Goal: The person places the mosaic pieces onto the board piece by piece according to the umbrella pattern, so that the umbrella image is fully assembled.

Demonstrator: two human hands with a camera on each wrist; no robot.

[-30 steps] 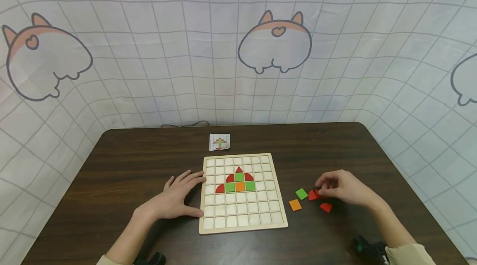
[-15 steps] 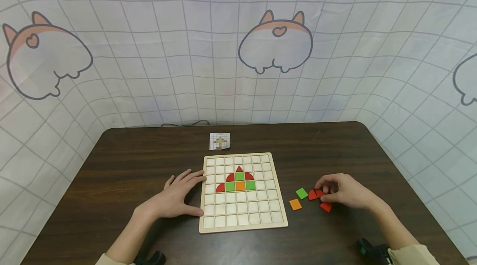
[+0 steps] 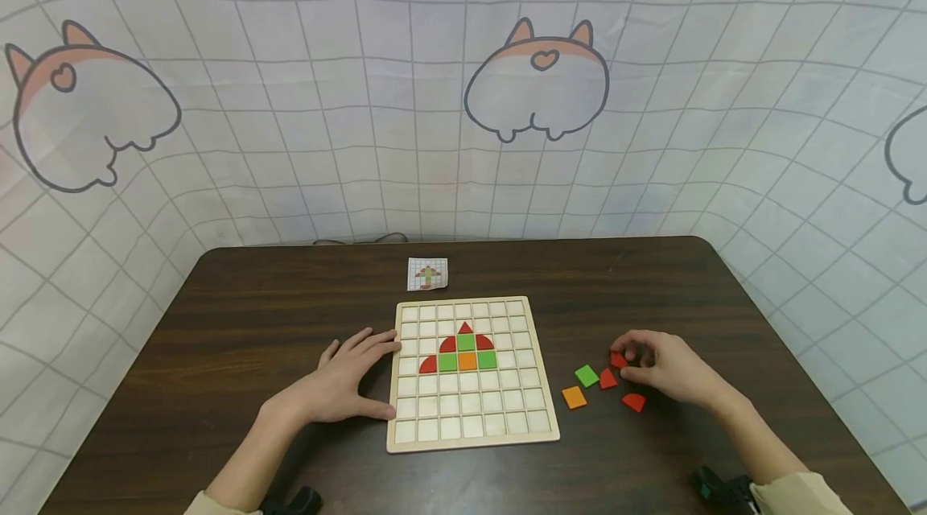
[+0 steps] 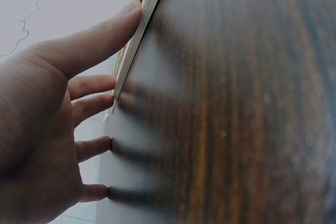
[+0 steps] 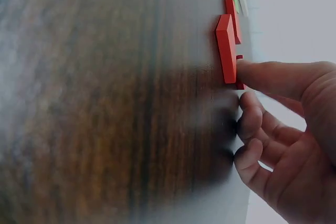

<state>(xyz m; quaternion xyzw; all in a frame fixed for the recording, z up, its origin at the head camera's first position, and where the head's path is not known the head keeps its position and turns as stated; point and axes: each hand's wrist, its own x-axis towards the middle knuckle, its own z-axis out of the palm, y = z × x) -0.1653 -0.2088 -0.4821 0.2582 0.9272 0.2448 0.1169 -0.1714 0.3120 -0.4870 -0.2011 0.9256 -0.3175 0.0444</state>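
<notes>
My left hand (image 3: 326,390) rests at the left side of a pale wooden grid board (image 3: 472,425), its fingers spread and the thumb against the edge. On the board sit red, green and orange tiles, with a red triangle (image 3: 464,329) at the top. To the right, my right hand (image 3: 673,366) pinches a red quarter-round tile (image 3: 618,359) between thumb and forefinger, low over the table; the right wrist view shows it partly hidden by the thumb. Nearby lie another red tile (image 3: 607,379), a red quarter-round tile (image 5: 227,51), a green square tile (image 3: 587,376) and an orange square tile (image 3: 574,397).
A small printed card (image 3: 427,274) with a coloured grid pattern lies behind the board on the dark wooden table (image 3: 290,298). A white gridded curtain (image 3: 362,137) hangs behind the table, with a thin dark cable at the back edge.
My right hand has taken hold of one red tile and moved it slightly away from me, apart from the neighbouring red tile. My left hand and the board have stayed in place.
</notes>
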